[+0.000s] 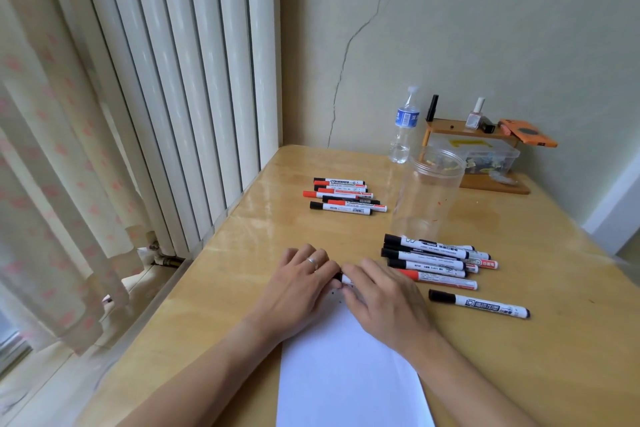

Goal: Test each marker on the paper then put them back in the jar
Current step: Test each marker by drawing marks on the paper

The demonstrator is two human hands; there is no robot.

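Item: one marker [341,278], black-capped with a white barrel, mostly hidden between the two hands at the far edge of the paper [349,367].

Hands: the left hand [298,282] curls its fingers round the cap end; the right hand [382,293] grips the barrel. Both are grasping the same marker, knuckles nearly touching.

Step in hand (a judgement): uncapping or recapping, which of the two cannot be told. Done well, the pull or push runs straight along the barrel, the right hand steady, the cap kept in the left hand so that it does not roll off the worktop [242,225]. Any test stroke belongs near the small dark dots [337,295] already on the sheet's far edge.

Location relative to the hands:
- near group of markers [433,262], at 2 o'clock, close by
- single marker [479,304], at 3 o'clock, lying apart
- far group of markers [344,196], at 12 o'clock, well apart
- jar [427,191], clear, upright, no markers in it, at 1 o'clock beyond the near group
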